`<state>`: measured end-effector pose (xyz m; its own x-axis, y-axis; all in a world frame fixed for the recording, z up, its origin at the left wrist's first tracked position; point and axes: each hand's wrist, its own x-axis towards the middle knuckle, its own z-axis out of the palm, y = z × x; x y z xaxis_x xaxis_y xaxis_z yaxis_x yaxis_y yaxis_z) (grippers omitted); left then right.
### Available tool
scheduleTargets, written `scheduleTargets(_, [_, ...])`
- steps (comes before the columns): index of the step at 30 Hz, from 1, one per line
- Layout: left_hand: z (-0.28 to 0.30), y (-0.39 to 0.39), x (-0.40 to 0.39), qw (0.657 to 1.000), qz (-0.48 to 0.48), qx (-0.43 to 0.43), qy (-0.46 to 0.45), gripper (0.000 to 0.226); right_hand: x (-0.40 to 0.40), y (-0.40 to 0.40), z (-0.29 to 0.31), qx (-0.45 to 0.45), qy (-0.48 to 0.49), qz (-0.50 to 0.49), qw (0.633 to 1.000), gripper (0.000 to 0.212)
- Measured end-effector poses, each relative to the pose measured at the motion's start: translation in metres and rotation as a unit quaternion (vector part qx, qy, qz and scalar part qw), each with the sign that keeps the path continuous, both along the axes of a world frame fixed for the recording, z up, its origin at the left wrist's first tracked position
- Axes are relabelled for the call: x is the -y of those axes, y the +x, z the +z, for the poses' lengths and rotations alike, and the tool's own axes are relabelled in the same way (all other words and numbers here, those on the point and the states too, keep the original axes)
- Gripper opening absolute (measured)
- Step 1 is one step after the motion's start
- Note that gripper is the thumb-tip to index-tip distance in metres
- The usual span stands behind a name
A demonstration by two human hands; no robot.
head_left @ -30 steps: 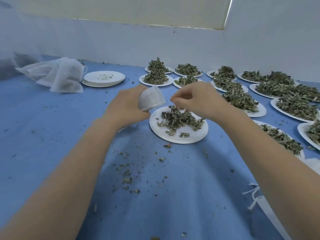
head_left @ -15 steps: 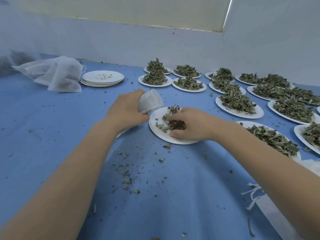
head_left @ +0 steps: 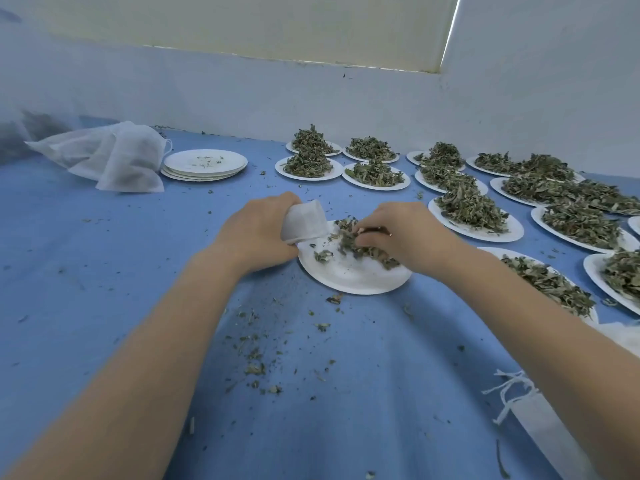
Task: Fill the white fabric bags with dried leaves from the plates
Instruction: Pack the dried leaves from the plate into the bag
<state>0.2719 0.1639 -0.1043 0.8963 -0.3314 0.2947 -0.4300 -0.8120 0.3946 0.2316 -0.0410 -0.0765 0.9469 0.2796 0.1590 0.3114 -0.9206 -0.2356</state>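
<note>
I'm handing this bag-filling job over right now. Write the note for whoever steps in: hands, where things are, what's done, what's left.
Left hand grips a small white fabric bag at the near plate's left edge.
Right hand pinches dried leaves from that plate.
Done: the near plate is mostly bare; a stack of used plates and a pile of white bags sit far left.
Left: finish this plate, then the many heaped plates to the right; unused bags lie near right. Leaf crumbs are scattered on the blue cloth.

Blue cloth surface (head_left: pixel 86 258) fills foreground; white wall (head_left: pixel 242 95) behind, cream blind (head_left: pixel 277 26) above, light strip (head_left: pixel 450 32) at rt edge.
</note>
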Motion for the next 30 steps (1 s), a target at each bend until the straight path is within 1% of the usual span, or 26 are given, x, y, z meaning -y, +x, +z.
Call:
scheduleTargets(4, [-0.002, 0.000, 0.004, 0.999, -0.006, 0.014, 0.048, 0.051, 0.002, -0.002, 0.012, 0.028, -0.005, 0.037, 0.999, 0.027])
scheduleTargets(7, [-0.002, -0.001, 0.008, 0.998, -0.014, 0.027, 0.062, 0.055, -0.002, -0.003, 0.013, 0.032, 0.007, 0.048, 0.998, 0.026])
scheduleTargets(9, [-0.002, -0.003, 0.011, 0.997, -0.022, 0.036, 0.061, 0.057, -0.006, -0.002, 0.011, 0.038, -0.011, 0.047, 0.998, 0.025])
scheduleTargets(12, [-0.001, -0.005, 0.018, 0.996, -0.036, 0.060, 0.060, 0.058, -0.012, 0.001, 0.005, 0.058, -0.063, 0.051, 0.995, 0.023])
scheduleTargets(14, [-0.001, -0.007, 0.022, 0.993, -0.039, 0.080, 0.077, 0.057, -0.014, 0.002, 0.003, 0.083, -0.061, 0.052, 0.993, 0.018])
scheduleTargets(15, [-0.002, -0.007, 0.024, 0.991, -0.033, 0.091, 0.093, 0.056, -0.013, 0.003, 0.002, 0.098, -0.036, 0.051, 0.993, 0.015])
scheduleTargets(16, [-0.003, -0.008, 0.025, 0.988, -0.024, 0.103, 0.112, 0.054, -0.013, 0.003, 0.002, 0.104, 0.013, 0.044, 0.994, 0.013])
scheduleTargets(17, [-0.004, -0.009, 0.026, 0.985, -0.014, 0.113, 0.128, 0.050, -0.013, 0.002, 0.001, 0.091, 0.087, 0.032, 0.992, 0.019])
scheduleTargets(18, [-0.005, -0.009, 0.026, 0.984, -0.005, 0.117, 0.135, 0.049, -0.013, 0.000, 0.000, 0.058, 0.173, 0.023, 0.983, 0.029])
scheduleTargets(19, [-0.006, -0.009, 0.026, 0.985, 0.000, 0.115, 0.129, 0.049, -0.013, -0.001, -0.001, 0.021, 0.250, 0.021, 0.968, 0.038])
scheduleTargets(20, [-0.006, -0.009, 0.027, 0.988, 0.001, 0.108, 0.114, 0.051, -0.013, -0.002, -0.002, -0.006, 0.300, 0.023, 0.954, 0.043])
scheduleTargets(22, [-0.006, -0.009, 0.028, 0.993, -0.002, 0.089, 0.072, 0.057, -0.013, -0.003, -0.006, -0.021, 0.325, 0.033, 0.945, 0.044])
scheduleTargets(24, [-0.005, -0.010, 0.028, 0.996, -0.009, 0.080, 0.031, 0.059, -0.014, -0.003, -0.007, -0.005, 0.311, 0.031, 0.950, 0.041])
scheduleTargets(26, [-0.004, -0.010, 0.028, 0.997, -0.013, 0.077, -0.001, 0.057, -0.018, -0.001, -0.009, 0.018, 0.307, 0.018, 0.951, 0.041])
scheduleTargets(30, [-0.005, -0.013, 0.031, 0.996, -0.032, 0.072, -0.050, 0.049, -0.030, 0.004, -0.014, 0.056, 0.312, -0.023, 0.948, 0.048])
